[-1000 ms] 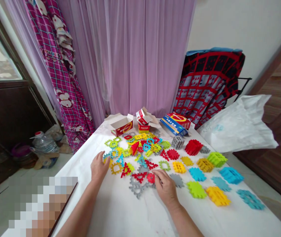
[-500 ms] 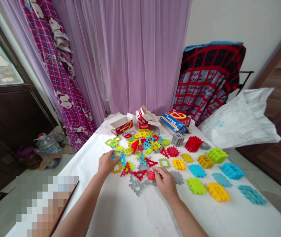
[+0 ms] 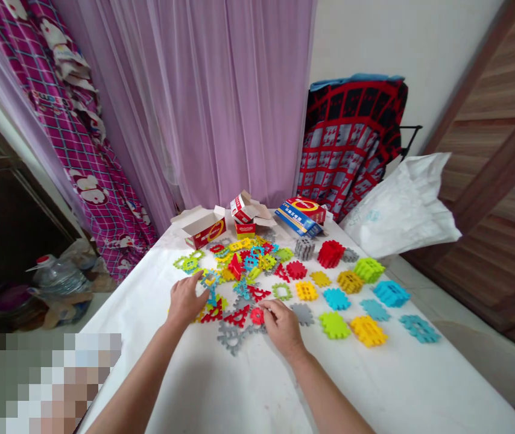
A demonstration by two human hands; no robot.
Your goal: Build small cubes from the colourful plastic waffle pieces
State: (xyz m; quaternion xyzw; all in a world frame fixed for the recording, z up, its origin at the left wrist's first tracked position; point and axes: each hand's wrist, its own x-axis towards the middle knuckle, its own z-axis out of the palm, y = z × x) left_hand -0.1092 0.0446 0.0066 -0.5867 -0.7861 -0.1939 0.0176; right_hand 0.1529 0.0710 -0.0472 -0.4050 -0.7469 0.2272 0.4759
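A heap of flat plastic interlocking tiles [image 3: 248,271] in red, yellow, green, blue and grey lies on the white table [image 3: 221,392]. My left hand [image 3: 186,299] rests palm down on the heap's left edge, fingers spread, touching a blue tile [image 3: 210,280]. My right hand [image 3: 282,325] lies at the near side of the heap, fingers curled down beside a red round tile [image 3: 256,315] and a grey tile [image 3: 231,336]. Whether it grips anything is hidden. To the right, tiles sit sorted in stacks: red [image 3: 330,253], green [image 3: 368,269], blue [image 3: 391,293], yellow [image 3: 368,330].
Open red-and-white cartons [image 3: 203,228] and a blue-and-red box [image 3: 300,215] stand at the table's far end. A white plastic bag [image 3: 402,205] hangs over the right edge. Purple curtains hang behind. A water bottle [image 3: 56,277] sits on the floor at left.
My view has swung to the right. My left hand has moved from the table's bare left part onto the heap's edge. My right hand has stayed by the red round tile.
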